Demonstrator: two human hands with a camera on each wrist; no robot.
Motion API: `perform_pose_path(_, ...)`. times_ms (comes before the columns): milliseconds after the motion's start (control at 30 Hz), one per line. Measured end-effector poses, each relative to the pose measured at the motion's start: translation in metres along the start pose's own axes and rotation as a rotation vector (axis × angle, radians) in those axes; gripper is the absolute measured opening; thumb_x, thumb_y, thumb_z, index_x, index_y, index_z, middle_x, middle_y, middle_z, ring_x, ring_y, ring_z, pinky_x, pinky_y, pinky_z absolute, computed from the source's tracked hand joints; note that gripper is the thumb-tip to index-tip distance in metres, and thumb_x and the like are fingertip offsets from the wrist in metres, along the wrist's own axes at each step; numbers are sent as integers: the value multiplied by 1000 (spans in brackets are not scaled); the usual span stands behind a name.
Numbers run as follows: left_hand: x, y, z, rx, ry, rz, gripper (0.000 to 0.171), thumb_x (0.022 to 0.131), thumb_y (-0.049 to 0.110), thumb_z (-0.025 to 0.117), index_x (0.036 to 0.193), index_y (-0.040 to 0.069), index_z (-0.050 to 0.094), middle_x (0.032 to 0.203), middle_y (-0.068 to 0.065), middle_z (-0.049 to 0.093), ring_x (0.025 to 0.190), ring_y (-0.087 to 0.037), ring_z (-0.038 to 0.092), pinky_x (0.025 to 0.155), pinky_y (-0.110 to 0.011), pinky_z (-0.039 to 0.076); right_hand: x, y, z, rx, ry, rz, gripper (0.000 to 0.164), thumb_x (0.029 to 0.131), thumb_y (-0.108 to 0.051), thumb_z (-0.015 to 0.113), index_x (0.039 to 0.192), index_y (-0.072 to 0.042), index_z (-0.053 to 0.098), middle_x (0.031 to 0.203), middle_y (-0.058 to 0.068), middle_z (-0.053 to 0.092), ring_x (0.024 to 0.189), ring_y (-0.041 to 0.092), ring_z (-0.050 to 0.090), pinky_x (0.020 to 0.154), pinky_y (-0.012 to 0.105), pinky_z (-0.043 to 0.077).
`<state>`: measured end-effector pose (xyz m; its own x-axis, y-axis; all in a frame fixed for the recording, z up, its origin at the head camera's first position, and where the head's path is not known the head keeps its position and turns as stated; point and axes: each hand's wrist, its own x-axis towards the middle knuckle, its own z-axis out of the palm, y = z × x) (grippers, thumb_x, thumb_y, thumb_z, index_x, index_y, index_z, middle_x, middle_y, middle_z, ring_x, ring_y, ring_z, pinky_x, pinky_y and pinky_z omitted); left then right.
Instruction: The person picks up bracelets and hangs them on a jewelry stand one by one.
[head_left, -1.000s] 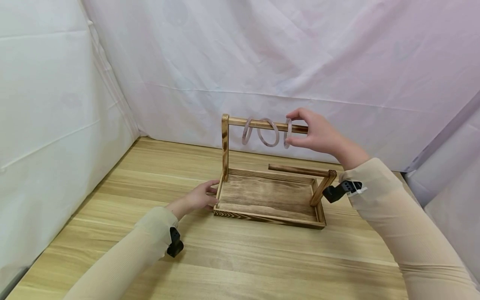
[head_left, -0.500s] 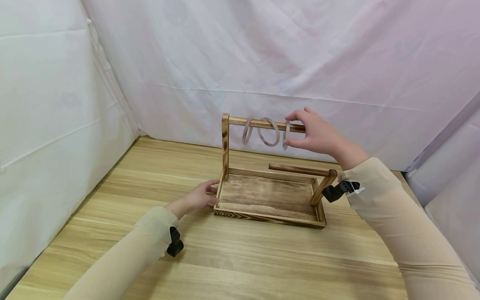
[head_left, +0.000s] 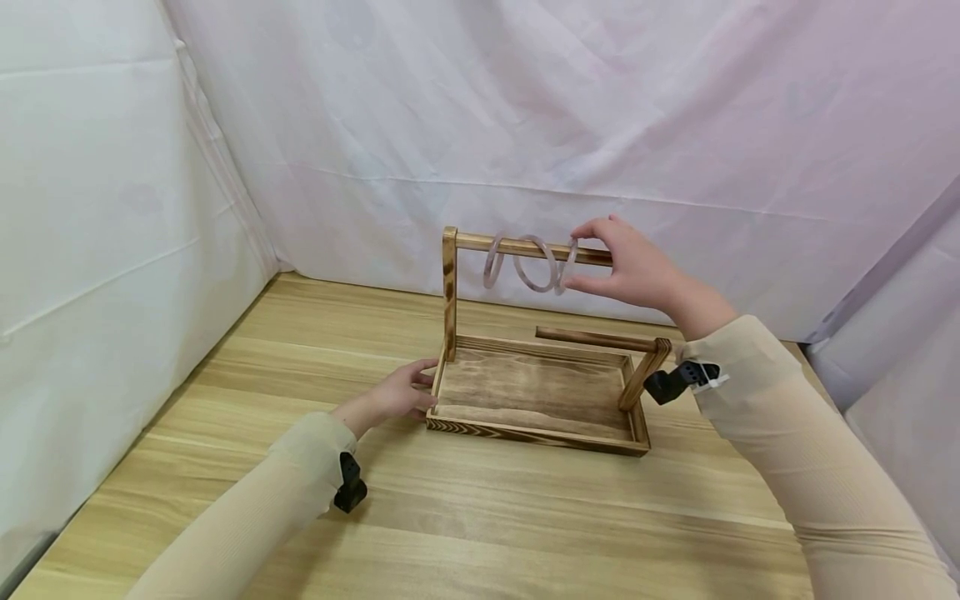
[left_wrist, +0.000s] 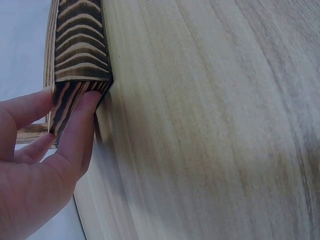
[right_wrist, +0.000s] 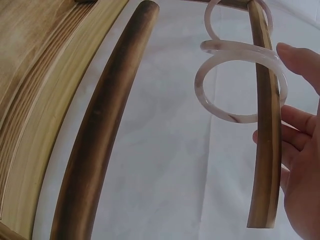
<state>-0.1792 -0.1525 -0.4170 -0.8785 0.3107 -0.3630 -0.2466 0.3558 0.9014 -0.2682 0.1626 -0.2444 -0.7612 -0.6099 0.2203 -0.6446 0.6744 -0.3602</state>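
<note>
In the head view a wooden rack (head_left: 448,292) stands on the table, with a tray base and two horizontal bars. On its upper bar (head_left: 480,243) hang several pale, translucent bangles, counting the tilted bangle (head_left: 572,260) nearest the free end. Thumb and fingertips of my right hand (head_left: 648,271) hold that bangle at its edge, around the bar. Beside it on the left is another bangle (head_left: 535,287). My left hand (head_left: 393,393) grips the tray's left end; in the left wrist view the thumb (left_wrist: 80,125) presses the striped end face, other fingertips at the rim.
A shorter lower bar (head_left: 592,337) juts left from the post (head_left: 647,375) on the tray's right side. Wood-grain tabletop (head_left: 480,525) surrounds the rack. Pale cloth (head_left: 375,125) hangs behind and at both sides.
The bangle in my right hand has shifted slightly left along the bar, and its lower edge has swung left toward the middle bangle. My left hand stays put.
</note>
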Motion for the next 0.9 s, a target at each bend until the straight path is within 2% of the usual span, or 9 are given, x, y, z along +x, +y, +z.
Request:
perform_pose_path(733, 5, 0, -5, 37, 4, 0, 69, 90, -3, 53, 148, 0, 17, 137, -33, 37, 108, -39, 57, 80, -43, 55, -12, 9, -4, 34, 28, 55, 64, 85, -31, 68, 135, -1, 42, 137, 18, 44, 130, 35, 37, 107, 53, 30)
perform_pose_path(833, 3, 2, -9, 58, 21, -1, 69, 90, 2, 55, 148, 1, 17, 139, -32, 36, 112, -40, 55, 83, -43, 55, -15, 9, -4, 38, 45, 47, 62, 85, -30, 68, 134, -1, 43, 136, 18, 45, 128, 35, 38, 106, 53, 31)
perform_pose_path(900, 2, 4, -12, 106, 55, 17, 70, 90, 7, 57, 148, 1, 18, 140, -31, 36, 116, -41, 52, 86, -43, 54, -17, 10, -4, 43, 51, 48, 62, 85, -30, 68, 135, -2, 43, 136, 18, 45, 128, 35, 39, 106, 53, 31)
